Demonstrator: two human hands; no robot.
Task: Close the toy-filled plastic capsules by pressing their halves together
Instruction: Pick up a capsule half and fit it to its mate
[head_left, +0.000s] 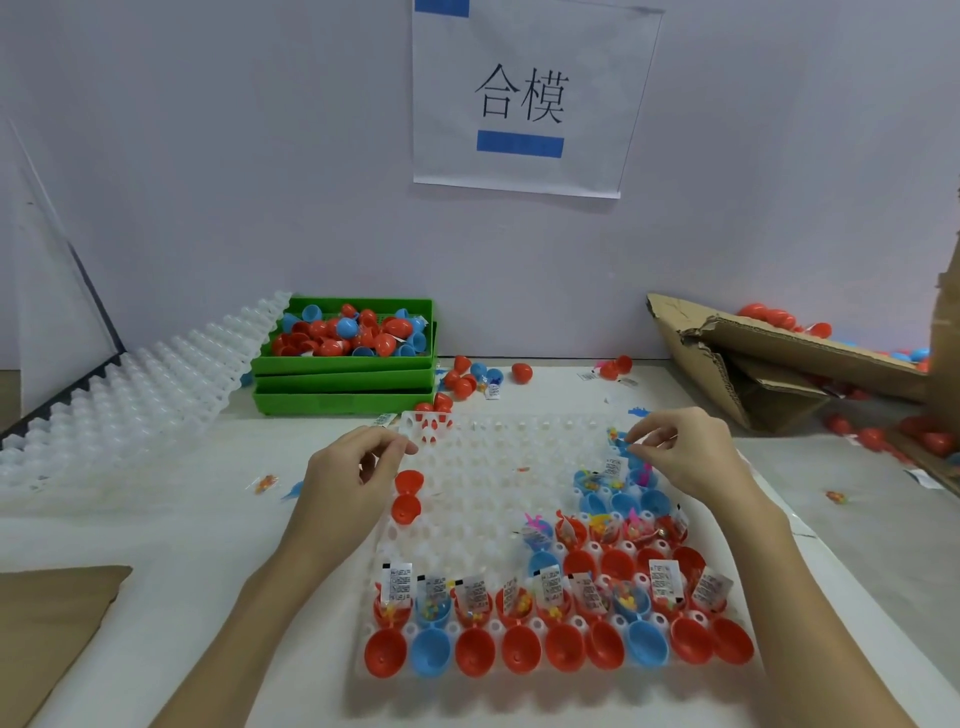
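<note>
A white socketed tray (498, 467) lies in front of me. Its near rows hold several open red and blue capsules (561, 644) filled with small toys and paper slips. My right hand (691, 457) pinches an open blue capsule (619, 442) at the tray's far right. My left hand (353, 478) hovers with curled fingers over the tray's left edge, thumb and forefinger close together. I cannot tell whether they grip anything. An open red capsule (407, 494) sits in the tray just below that hand.
Stacked green bins (343, 384) at the back hold loose capsule halves, and more lie scattered beside them (470, 376). Spare white trays (145, 384) lean at the left. Torn cardboard (769, 364) with red capsules is on the right, and a cardboard sheet (47, 623) is at near left.
</note>
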